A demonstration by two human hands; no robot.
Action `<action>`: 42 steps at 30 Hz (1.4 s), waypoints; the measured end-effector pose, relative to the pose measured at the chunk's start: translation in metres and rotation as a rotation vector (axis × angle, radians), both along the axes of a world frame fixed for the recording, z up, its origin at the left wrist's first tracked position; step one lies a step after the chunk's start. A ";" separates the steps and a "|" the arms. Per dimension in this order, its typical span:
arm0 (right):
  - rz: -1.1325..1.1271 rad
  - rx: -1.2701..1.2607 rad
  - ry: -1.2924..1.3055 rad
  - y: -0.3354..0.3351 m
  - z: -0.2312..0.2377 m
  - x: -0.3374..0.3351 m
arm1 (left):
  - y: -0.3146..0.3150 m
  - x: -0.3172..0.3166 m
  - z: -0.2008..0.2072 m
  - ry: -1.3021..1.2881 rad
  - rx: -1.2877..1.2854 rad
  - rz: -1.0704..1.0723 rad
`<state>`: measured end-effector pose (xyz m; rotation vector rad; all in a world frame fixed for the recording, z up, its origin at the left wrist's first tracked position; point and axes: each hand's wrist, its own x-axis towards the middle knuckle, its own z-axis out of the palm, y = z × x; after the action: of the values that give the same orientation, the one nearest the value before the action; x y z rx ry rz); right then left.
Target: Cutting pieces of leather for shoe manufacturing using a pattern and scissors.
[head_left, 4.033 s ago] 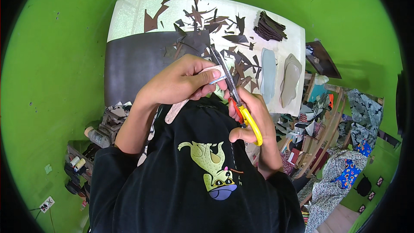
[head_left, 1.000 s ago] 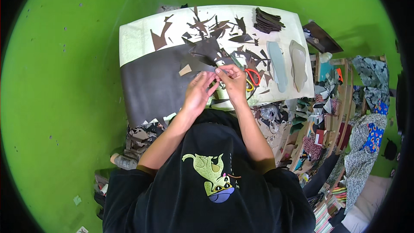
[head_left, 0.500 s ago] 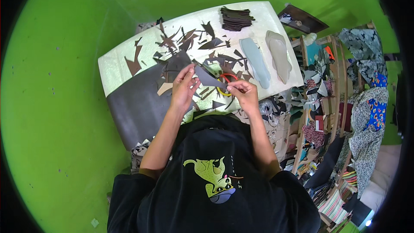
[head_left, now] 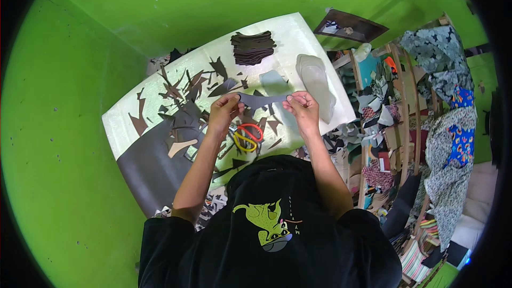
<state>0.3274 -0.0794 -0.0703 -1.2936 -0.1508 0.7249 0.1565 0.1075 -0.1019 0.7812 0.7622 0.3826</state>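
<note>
A curved strip of dark greyish leather-like material (head_left: 264,101) is stretched sideways above the white table. Pinching its left end is my left hand (head_left: 225,112), fingers closed; my right hand (head_left: 303,111) pinches the other end. Below the strip, between my forearms, lie scissors with one red and one yellow handle loop (head_left: 246,137), their blades partly hidden by my left hand and arm. Many dark offcuts (head_left: 194,85) are scattered beyond and around my hands. A tan curved piece (head_left: 182,148) rests by my left forearm.
On the white tabletop (head_left: 290,32), a stack of dark brown cut pieces (head_left: 253,48) sits at the far side. Grey sole-shaped pieces (head_left: 318,82) lie at right, beside a partly covered pale blue one (head_left: 274,81). A large dark sheet (head_left: 152,168) covers the near left. Cluttered fabric-filled shelving (head_left: 405,112) stands right.
The strip has been raised and drawn out level between my hands. The scissors, previously beside my right hand, now lie on the table further left. The view has shifted.
</note>
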 end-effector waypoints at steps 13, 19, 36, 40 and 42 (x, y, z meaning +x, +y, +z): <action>0.157 -0.329 -0.443 0.135 -0.059 0.161 | 0.102 0.121 -0.013 0.178 0.141 0.073; 0.166 -0.423 -0.513 0.172 -0.083 0.187 | 0.136 0.151 -0.040 0.219 0.132 0.151; 0.318 -0.372 -0.580 0.126 -0.056 0.103 | 0.060 0.054 -0.048 0.271 -0.030 0.346; 0.375 -0.380 -0.568 0.114 -0.054 0.064 | 0.032 -0.003 -0.050 0.272 -0.038 0.445; 0.434 -0.387 -0.575 0.112 -0.049 0.043 | 0.023 -0.037 -0.049 0.298 -0.027 0.492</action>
<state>0.3702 0.0328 -0.1198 -1.8483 -0.8079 0.7486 0.1192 0.1303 -0.1506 0.6255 1.2427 0.7043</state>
